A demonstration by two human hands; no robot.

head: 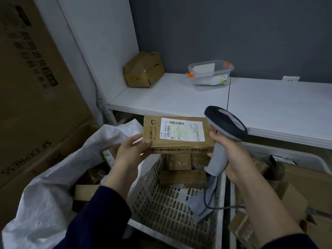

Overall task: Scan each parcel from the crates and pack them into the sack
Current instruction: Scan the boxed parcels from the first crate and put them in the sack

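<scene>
Parcel (pixel 177 134): brown carton, held level in the air above the crate (pixel 161 203), label (pixel 182 129) face up. The open mouth of the sack (pixel 45 194) is just beside it on the left.

Left hand (pixel 131 150) grips the parcel's left end, its fingers (pixel 137 138) curled onto the top face, clear of the label. The forearm reaches in over the sack.

Scanner (pixel 226 123): head at the parcel's right end, touching or just beside it; which cannot be told. Right hand (pixel 228 151) is wrapped round the handle, forearm rising from lower right. The trigger finger is hidden.

Judgement: the step in hand is the scan. The head appears close and off to one side of the barcodes. Drawing it back, aiming squarely at the label and keeping the parcel flat and steady should give a clean read.
</scene>
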